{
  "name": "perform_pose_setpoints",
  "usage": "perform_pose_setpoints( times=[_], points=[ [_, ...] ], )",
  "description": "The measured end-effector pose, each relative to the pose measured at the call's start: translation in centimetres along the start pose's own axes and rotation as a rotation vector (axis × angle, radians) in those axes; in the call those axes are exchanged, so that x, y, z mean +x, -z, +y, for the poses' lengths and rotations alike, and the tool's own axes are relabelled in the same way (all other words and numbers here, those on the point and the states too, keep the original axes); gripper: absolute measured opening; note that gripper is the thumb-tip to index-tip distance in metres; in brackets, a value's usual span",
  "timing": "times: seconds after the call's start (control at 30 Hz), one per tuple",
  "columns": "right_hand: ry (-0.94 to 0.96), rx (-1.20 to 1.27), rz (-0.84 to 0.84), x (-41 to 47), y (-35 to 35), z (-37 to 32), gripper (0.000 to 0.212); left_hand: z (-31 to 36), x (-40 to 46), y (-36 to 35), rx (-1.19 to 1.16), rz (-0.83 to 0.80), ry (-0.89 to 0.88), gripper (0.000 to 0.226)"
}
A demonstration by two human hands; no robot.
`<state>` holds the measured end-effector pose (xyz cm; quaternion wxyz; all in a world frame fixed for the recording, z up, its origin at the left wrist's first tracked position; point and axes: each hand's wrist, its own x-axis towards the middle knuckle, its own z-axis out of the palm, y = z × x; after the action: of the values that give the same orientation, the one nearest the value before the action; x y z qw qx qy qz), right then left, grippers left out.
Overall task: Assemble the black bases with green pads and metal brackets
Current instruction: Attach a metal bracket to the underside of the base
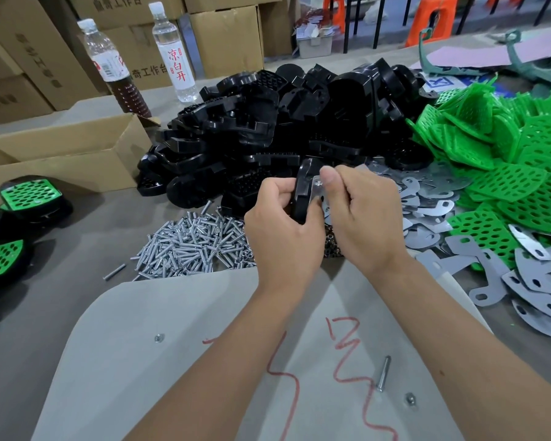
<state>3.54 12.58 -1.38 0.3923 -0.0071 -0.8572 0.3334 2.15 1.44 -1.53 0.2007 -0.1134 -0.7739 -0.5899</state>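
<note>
Right now my left hand (280, 224) grips a black base (303, 194) on edge above the screws (191, 243), while my right hand (360, 214) pinches a bracket (316, 190) against it. If my pinch slackens, the bracket could slide off its hole. The base's long axis runs roughly upright, tilted slightly right.

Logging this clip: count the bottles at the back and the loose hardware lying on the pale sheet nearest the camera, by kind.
Bottles: 2
Bolts on the sheet: 1
Nuts on the sheet: 2
Total: 5
</note>
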Motion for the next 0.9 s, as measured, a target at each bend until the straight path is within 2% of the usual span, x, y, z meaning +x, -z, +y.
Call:
perform_pose_setpoints(
  times=[0.1, 0.23, 0.33, 0.47, 0.57, 0.7, 0.83, 0.9],
  points=[
    [0.029, 0.015, -0.062, -0.14, 0.02, 0.21, 0.026, -0.03, -0.06, -0.02, 0.002, -0.005, -0.004, 0.019],
    [-0.016, -0.026, -0.027, -0.06, -0.10, -0.10, 0.037, 0.02, -0.10, -0.10, 0.031, -0.011, -0.017, 0.019],
    [-0.002, 0.050, -0.084, -0.20, -0.01, 0.32, 0.019, 0.00, -0.10, -0.05, 0.014, -0.006, -0.013, 0.020],
    [-0.026, -0.045, -0.064, -0.02, -0.26, 0.07, 0.037, 0.00, 0.03, -0.09, 0.021, -0.011, -0.007, 0.022],
    [0.022, 0.012, -0.127, -0.07, -0.16, 0.33, 0.024, 0.04, -0.04, -0.04, 0.031, 0.011, -0.029, 0.023],
    [-0.010, -0.073, -0.062, 0.17, -0.05, 0.17, 0.036, 0.03, -0.15, -0.12, 0.065, -0.009, -0.041, 0.020],
    [0.029, -0.034, -0.080, -0.12, -0.04, 0.01, 0.022, 0.10, -0.21, -0.06, 0.063, 0.006, -0.039, 0.021],
    [0.030, -0.096, -0.064, -0.04, -0.19, -0.19, 0.029, 0.14, -0.26, -0.06, 0.076, 0.006, -0.042, 0.020]
  ],
)
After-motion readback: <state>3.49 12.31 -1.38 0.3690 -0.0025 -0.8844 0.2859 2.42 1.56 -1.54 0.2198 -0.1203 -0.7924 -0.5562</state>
